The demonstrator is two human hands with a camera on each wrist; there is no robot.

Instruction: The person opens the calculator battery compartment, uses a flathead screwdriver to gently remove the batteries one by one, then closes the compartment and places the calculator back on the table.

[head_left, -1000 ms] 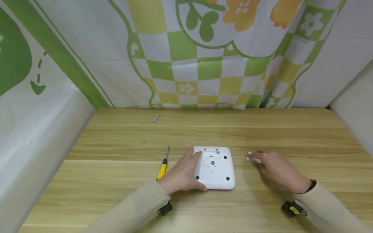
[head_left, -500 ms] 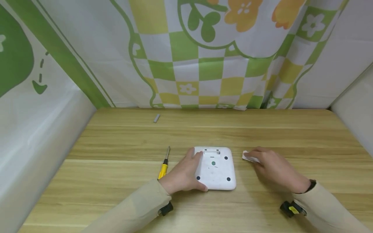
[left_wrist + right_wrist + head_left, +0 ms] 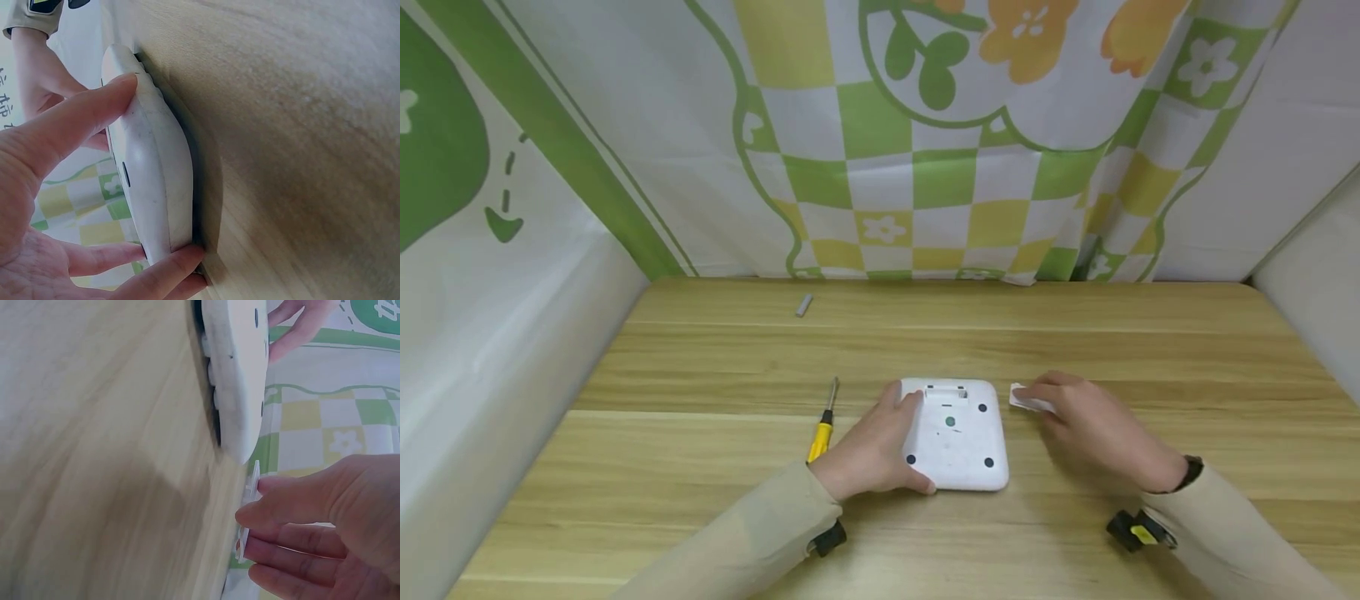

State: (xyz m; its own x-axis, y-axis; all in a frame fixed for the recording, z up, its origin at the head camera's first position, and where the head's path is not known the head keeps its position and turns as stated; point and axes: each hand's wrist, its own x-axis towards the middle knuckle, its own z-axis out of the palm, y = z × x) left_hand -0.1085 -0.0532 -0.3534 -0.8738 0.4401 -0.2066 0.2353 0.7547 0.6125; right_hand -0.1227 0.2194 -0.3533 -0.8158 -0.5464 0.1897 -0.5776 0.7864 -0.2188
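A white square device [image 3: 953, 442] lies face down on the wooden table, its battery compartment [image 3: 946, 394] uncovered near the far edge. Dark round feet dot its underside, and the right wrist view shows button edges [image 3: 211, 372] beneath it. My left hand [image 3: 876, 442] grips the device from the left, thumb on the near edge and fingers towards the far left corner, as the left wrist view of the device [image 3: 147, 156] shows. Just right of the device, my right hand [image 3: 1090, 425] pinches a thin white battery cover [image 3: 1028, 401], held apart from it.
A screwdriver [image 3: 822, 433] with a yellow handle lies left of the device, partly behind my left hand. Farther back on the table [image 3: 715, 367] is a small grey bar [image 3: 804, 305]. A patterned curtain [image 3: 880, 183] hangs behind the table.
My right hand has moved left with the battery cover, closer to the device. My left hand and the device have stayed in place.
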